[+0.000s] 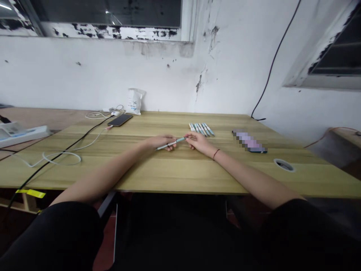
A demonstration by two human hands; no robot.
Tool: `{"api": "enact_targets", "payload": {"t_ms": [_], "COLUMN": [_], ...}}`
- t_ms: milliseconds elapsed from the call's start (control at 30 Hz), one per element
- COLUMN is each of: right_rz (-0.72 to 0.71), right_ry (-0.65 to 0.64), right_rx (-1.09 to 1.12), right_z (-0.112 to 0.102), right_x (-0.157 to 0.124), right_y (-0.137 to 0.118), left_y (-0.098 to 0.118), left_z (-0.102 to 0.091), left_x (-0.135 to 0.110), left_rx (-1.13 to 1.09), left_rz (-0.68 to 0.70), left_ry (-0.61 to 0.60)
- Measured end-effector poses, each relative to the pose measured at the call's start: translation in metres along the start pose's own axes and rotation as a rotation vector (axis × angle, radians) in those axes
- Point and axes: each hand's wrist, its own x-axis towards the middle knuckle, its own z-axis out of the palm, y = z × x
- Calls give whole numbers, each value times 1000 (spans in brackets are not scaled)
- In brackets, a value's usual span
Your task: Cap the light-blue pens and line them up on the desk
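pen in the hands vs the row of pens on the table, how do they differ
The single pen is held between the left hand and right hand; the row of pens lies untouched on the wooden table. The single pen runs crosswise, the row's pens point roughly away. Both look slim, pale teal and white.

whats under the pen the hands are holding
The wooden tabletop shows below the pen. The left hand and right hand hold it, hiding the surface directly beneath them.

Phone (120,120) w/ white charging cable (60,158), power strip (22,137), white bag (134,101), wood desk (180,173)
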Motion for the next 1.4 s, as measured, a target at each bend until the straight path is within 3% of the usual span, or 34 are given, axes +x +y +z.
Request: {"api": "enact_targets", "payload": {"t_ms": [400, 600, 1033, 1100, 1267, 1400], "right_rz": [-146, -192, -277, -284, -284, -164], "right_ry": [-13, -22, 25, 42, 23, -16], "right_rx": [-169, -274, -209, -245, -406, -358], "right_z": [-2, -2, -1, -2, -4, -5], "right_x": [2, 0, 2, 2, -1, -1], "right_y": [7, 4, 8, 6, 1, -2], "left_y": [0, 8, 14, 14, 15, 15], "left_z": [2, 4, 6, 7, 9, 12], "left_x": [-3, -8, -13, -14, -14, -14], "left_rx": [-44, 89, 285, 393, 944, 1137], "left_rz": [29, 62, 107, 160, 410, 460], "left_ry": [-35, -26, -23, 7, 174, 238]}}
